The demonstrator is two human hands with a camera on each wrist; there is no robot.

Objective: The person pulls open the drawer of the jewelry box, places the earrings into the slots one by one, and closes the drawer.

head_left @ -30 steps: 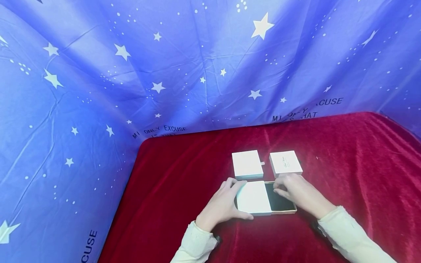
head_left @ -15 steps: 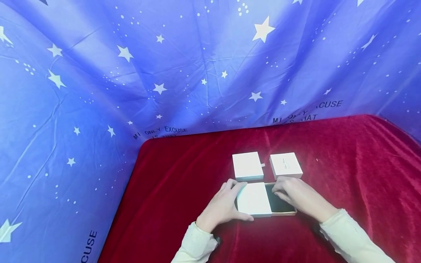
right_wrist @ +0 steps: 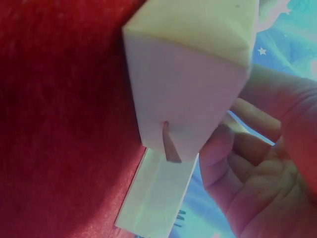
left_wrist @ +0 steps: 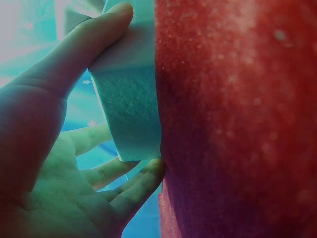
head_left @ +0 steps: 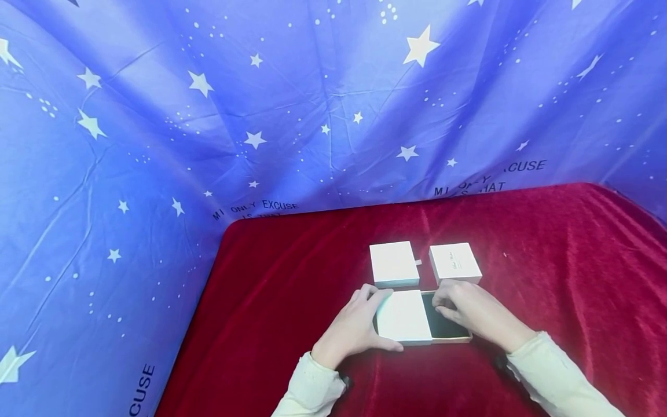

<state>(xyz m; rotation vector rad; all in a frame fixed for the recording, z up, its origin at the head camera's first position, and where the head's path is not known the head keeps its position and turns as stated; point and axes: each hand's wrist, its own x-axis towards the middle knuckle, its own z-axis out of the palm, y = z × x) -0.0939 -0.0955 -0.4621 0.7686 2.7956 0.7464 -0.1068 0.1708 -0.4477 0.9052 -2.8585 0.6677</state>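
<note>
In the head view, a white drawer box (head_left: 403, 317) lies on the red cloth, its tray (head_left: 448, 322) slid out to the right and showing a black inside. My left hand (head_left: 354, 324) grips the white sleeve from the left, thumb along the near side and fingers at the far side. Over the tray's far part, my right hand (head_left: 466, 307) has its fingers bent down into the black interior. I cannot tell whether its fingertips hold anything there. A short ribbon tab (right_wrist: 171, 144) hangs from the tray's end face in the right wrist view.
Behind the worked box are two more shut white boxes: a plain one (head_left: 394, 263) with a ribbon tab on its right, and one with printed lettering (head_left: 455, 262). Red velvet cloth (head_left: 292, 272) covers the table. A blue star-printed curtain (head_left: 292, 104) encloses the back and sides.
</note>
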